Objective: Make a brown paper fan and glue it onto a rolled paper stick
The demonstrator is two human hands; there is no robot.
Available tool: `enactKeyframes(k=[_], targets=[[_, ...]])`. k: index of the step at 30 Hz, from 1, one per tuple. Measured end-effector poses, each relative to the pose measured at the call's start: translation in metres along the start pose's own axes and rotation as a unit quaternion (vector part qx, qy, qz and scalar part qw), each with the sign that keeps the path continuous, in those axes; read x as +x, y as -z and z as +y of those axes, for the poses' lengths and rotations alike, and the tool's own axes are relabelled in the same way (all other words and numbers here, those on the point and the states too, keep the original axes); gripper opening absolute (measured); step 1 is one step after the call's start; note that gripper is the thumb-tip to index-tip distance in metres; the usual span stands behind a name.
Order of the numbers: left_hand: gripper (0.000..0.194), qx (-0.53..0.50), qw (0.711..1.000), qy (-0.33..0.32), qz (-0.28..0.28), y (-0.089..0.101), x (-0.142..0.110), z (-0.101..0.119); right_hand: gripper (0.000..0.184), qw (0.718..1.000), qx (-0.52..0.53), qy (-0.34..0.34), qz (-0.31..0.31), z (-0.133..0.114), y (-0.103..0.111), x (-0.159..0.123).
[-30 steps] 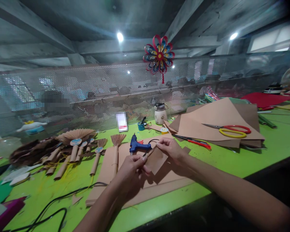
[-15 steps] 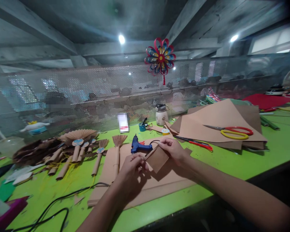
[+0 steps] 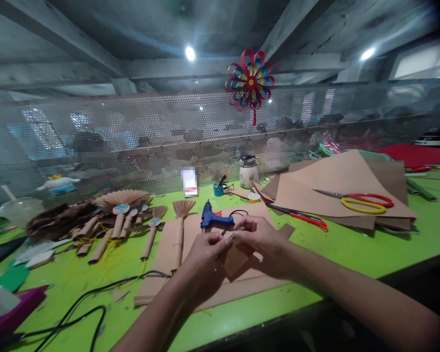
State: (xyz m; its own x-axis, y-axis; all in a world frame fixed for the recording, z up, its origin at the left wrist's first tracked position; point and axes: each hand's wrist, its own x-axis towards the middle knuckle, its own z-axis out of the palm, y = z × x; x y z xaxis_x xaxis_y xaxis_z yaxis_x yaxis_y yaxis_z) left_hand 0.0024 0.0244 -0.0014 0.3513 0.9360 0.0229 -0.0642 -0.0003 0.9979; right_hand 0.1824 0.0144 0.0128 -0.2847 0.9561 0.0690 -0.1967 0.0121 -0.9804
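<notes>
A small piece of brown kraft paper (image 3: pixel 235 261) hangs between my two hands, above a stack of larger brown sheets (image 3: pixel 205 298). My left hand (image 3: pixel 209 254) pinches its upper left edge with thumb and forefinger. The thumb and fingers of my right hand (image 3: pixel 258 239) close on the same edge, and the two sets of fingertips almost meet. Just beyond them a blue glue gun (image 3: pixel 212 216) lies on the sheets. To its left rests a pleated paper fan with a rolled handle (image 3: pixel 178 239).
Finished-looking paper fans (image 3: pixel 121 217) lie at left, near a black cable (image 3: pixel 84 298). Red-and-yellow scissors (image 3: pixel 363 201) sit on brown sheets (image 3: pixel 326 176) at right; red-handled scissors (image 3: pixel 304 217) lie closer. A bottle (image 3: pixel 248 173) and a phone-like screen (image 3: pixel 189 182) stand by the perforated partition (image 3: pixel 161 122).
My left hand has moved up and right onto the paper's edge, and my right hand has come down to meet it. The paper has turned and sits lower. The view has shifted slightly.
</notes>
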Motion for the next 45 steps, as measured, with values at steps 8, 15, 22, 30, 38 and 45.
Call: enactKeyframes(k=[8,15,22,30,38,45], targets=[[0.036,0.069,0.998,-0.01,-0.008,0.002,-0.003,0.002,0.031,0.999,-0.032,0.024,0.006,0.01,0.006,0.004],[0.029,0.061,0.997,-0.021,-0.046,0.002,-0.003,0.006,0.032,0.998,-0.012,0.062,0.019,0.004,0.007,0.005],[0.035,0.101,0.995,-0.005,-0.016,-0.003,-0.008,0.02,0.035,0.998,-0.052,0.038,-0.001,0.004,0.011,0.004],[0.028,-0.056,0.998,0.017,-0.016,0.001,-0.01,0.023,0.037,0.996,0.075,0.025,-0.026,0.001,0.012,0.004],[0.027,-0.109,0.982,0.038,-0.151,-0.001,-0.012,0.023,0.036,0.97,0.031,0.059,-0.232,-0.008,0.018,-0.004],[0.02,-0.154,0.97,0.135,-0.134,-0.016,-0.024,0.017,0.028,0.978,-0.103,0.096,-0.151,-0.013,0.019,-0.004]])
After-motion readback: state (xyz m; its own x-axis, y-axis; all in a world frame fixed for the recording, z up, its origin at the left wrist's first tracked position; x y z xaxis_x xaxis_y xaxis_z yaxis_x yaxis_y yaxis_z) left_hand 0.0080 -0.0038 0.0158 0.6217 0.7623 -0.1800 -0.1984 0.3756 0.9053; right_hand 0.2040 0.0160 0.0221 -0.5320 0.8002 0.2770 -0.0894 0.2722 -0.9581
